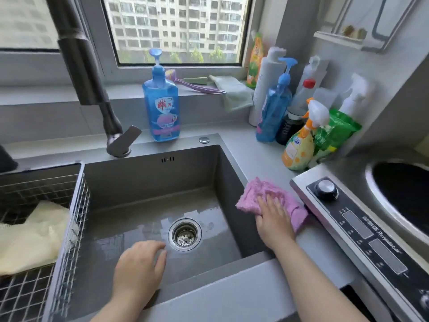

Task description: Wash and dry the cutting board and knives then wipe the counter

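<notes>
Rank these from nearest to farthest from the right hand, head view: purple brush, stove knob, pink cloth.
1. Pink cloth, pressed under the right hand, beside the sink.
2. Stove knob, to its right.
3. Purple brush, far back on the windowsill.

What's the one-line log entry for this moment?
phase: wiping | right hand: flat on pink cloth, on counter | left hand: empty, over sink
</notes>
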Motion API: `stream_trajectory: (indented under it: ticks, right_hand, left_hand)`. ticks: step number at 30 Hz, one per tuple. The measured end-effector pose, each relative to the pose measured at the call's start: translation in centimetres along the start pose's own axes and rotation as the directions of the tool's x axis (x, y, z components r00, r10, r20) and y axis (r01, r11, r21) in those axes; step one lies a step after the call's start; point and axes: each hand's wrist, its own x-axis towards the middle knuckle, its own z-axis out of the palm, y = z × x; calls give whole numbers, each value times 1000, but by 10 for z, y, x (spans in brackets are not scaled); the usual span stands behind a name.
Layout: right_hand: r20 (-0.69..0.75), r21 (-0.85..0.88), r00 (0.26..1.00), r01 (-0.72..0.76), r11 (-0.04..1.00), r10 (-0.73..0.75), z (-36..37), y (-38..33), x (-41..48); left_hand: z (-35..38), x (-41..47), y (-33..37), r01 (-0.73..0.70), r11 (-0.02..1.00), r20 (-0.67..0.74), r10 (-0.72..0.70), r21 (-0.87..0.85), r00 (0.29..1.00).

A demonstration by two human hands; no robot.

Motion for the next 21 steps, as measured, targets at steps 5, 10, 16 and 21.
stream_trajectory:
  ticks: [5,10,16,21]
  right_hand:
    - [34,39,999,8,999,-9,-6,-5,94]
    - [12,51,1000,-4,999,3,-10,-15,148]
    - [11,22,999,36,999,-36,-9,-18,160]
    - [-116,58,989,99,993,-92,-11,-23,126]
  left_hand:
    - [8,27,-2,229,973,6,-230,30,973]
    - [7,44,-6,520,853,64,-518,-36,853]
    - [6,43,-16,552,833,22,-551,-50,834]
    - [-6,29,-32,558,824,8,-560,-97,828]
